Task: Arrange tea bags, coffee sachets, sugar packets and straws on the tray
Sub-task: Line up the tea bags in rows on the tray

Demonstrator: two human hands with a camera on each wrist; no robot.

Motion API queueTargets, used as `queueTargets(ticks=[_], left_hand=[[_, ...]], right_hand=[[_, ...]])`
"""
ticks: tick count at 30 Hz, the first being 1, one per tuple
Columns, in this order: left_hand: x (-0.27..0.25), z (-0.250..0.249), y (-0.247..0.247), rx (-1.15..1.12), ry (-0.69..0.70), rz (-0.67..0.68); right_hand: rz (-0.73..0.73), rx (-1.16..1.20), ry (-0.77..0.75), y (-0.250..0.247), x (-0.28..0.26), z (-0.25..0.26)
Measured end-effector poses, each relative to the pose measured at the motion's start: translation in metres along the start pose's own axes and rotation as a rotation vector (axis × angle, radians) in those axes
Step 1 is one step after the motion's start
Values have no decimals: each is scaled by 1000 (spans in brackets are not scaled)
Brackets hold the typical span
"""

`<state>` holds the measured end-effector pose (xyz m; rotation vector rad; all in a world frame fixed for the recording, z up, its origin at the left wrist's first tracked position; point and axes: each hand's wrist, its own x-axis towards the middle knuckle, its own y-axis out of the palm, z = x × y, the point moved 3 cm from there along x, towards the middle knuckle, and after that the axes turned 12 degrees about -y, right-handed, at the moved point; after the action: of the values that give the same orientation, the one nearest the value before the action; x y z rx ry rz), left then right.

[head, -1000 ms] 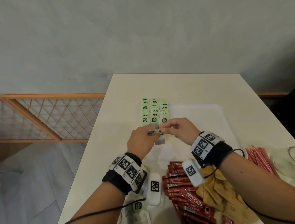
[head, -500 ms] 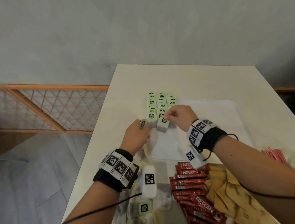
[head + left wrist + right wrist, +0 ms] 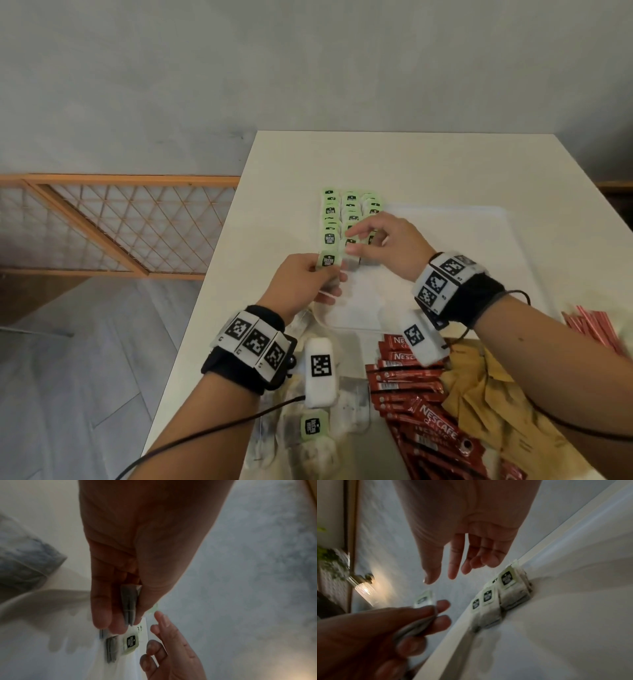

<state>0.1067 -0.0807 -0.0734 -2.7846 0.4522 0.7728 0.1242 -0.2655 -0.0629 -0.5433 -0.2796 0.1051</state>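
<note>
left hand point(image 3: 301, 281) pinches a tea bag point(image 3: 327, 262), thumb over fingers, at tray point(image 3: 479, 219) 9 o'clock edge, near end of the left row | tea bag rows point(image 3: 349, 219) tight, overlapping; a skewed drop could knock neighbours askew | right hand point(image 3: 387, 245) at 3 o'clock, fingers loose, empty, tips over rows, could snag tags

Left hand point(image 3: 301, 281) pinches with thumb and fingers; right hand point(image 3: 387, 245) hovers beside it, fingers loose.
</note>
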Motion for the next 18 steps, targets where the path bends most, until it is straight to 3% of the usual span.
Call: queueTargets(ticks=[5, 12, 14, 18], left_hand=[[-6, -4, 17, 117, 73, 21], [-12, -3, 16, 264, 252, -208], [-16, -7, 16, 286, 296, -215], [-10, -13, 5, 386, 298, -310]], right_hand=[[38, 99, 13, 13, -30, 11], [-26, 70, 51, -5, -33, 12], [3, 37, 44, -8, -30, 15], [17, 6, 40, -7, -22, 21]])
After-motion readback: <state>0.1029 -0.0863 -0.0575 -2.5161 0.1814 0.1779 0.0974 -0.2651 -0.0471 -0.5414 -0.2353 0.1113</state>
